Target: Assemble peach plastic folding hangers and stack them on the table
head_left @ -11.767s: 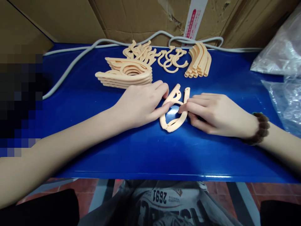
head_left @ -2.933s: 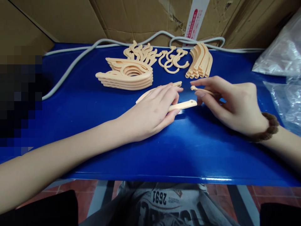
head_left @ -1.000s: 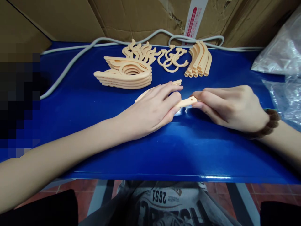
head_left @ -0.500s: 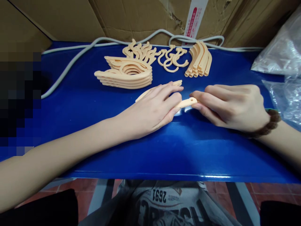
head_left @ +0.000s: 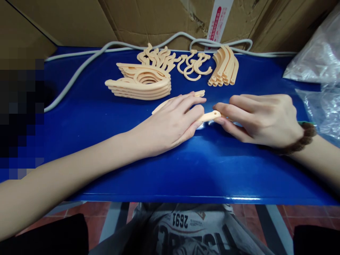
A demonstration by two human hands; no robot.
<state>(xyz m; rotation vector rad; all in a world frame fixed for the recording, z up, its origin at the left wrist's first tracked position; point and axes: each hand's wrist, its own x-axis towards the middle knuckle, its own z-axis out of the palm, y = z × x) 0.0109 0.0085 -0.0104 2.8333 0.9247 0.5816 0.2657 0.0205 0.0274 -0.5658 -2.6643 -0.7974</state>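
A cream plastic hanger piece, with a small hole near its right end, lies mostly hidden beneath my left hand. That hand is closed over the piece, the thumb along its near side. My right hand pinches at the piece's holed end with thumb and forefinger; whatever small part sits between those fingertips is hidden. Behind the hands are a stack of curved hanger bodies, loose hanger hooks and a pile of curved hollow hanger arms, all in the same cream plastic.
Everything lies on a glossy blue table. A grey-white cable runs along its back edge, before large cardboard boxes. Clear plastic bags lie at the right. A wavy-shaped group of cream parts sits behind the stack.
Hardly anything differs. Both hands keep their hold at the piece, and the whole view has shifted very slightly.
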